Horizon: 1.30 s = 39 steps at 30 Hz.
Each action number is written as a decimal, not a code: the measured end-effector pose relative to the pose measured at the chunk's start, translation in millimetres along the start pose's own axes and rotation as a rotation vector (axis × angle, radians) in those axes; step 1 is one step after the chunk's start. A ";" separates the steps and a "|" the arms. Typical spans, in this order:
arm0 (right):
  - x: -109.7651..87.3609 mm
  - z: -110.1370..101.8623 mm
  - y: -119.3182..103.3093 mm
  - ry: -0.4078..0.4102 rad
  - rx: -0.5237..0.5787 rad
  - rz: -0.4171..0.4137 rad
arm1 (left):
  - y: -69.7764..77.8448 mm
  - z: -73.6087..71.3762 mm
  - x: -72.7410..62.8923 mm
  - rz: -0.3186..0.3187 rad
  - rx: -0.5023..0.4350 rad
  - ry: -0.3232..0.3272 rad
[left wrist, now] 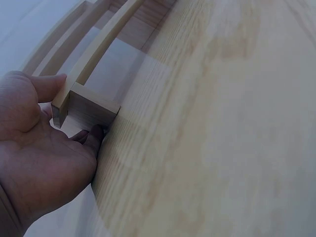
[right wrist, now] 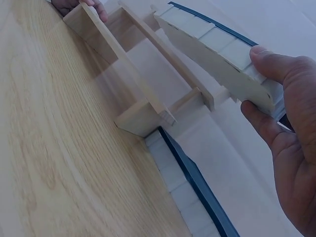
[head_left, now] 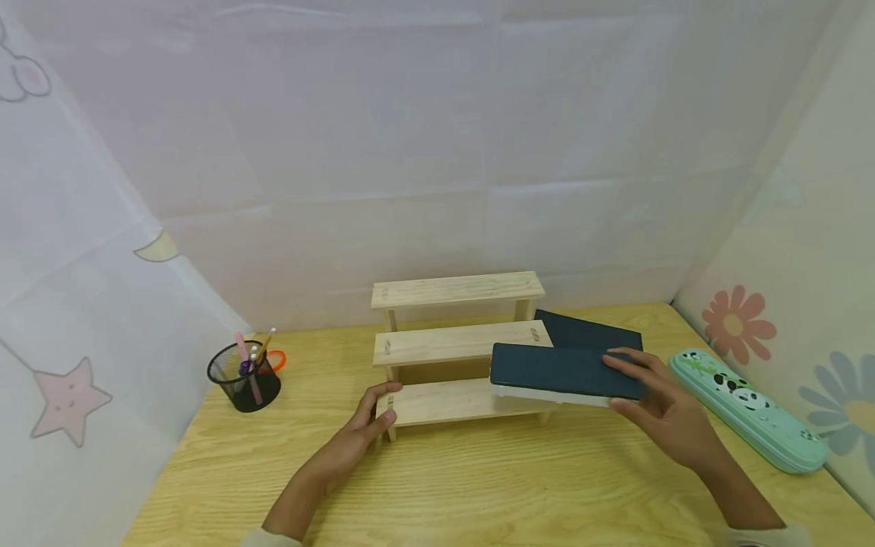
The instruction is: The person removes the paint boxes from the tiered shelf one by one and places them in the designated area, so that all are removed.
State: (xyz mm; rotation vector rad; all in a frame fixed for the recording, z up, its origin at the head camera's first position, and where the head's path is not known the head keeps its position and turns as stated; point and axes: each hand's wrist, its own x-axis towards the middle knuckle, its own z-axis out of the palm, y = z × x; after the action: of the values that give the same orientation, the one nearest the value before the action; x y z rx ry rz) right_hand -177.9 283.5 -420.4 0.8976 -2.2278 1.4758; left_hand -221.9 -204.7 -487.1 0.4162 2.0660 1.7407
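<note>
A three-tier wooden step shelf stands on the table. My left hand grips the left end of its lowest tier, thumb on the board's edge, as the left wrist view shows. Above the shelf's right side, my right hand holds one end of a long box, white with a flat dark blue top. In the right wrist view its pale segmented side and underside face the camera. A second dark blue and white box lies on the table beside the shelf's right end, partly hidden by the held one.
To the left stands a black mesh pen cup with pens and orange-handled scissors. A mint-green panda pencil case lies along the right side. Fabric walls rise behind the wooden table and at its sides.
</note>
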 end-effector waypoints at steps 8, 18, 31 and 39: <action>-16.3 -16.0 20.4 0.020 0.066 -0.005 | -0.3 0.9 -0.1 0.011 0.001 -0.003; -33.6 -26.8 27.1 0.079 -0.006 0.038 | -2.2 0.3 -0.9 0.005 0.005 -0.001; -48.5 -33.6 17.7 0.125 0.036 0.016 | -1.1 -0.4 0.1 0.007 0.007 -0.002; -62.3 -39.4 22.9 0.138 -0.095 0.041 | -0.9 -1.0 -0.4 -0.002 0.000 -0.005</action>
State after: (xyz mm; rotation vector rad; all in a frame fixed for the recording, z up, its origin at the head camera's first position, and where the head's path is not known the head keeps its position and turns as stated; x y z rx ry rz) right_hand -149.1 345.5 -456.1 0.7028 -2.2065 1.3914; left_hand -222.1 -206.0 -487.8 0.4181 2.0616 1.7371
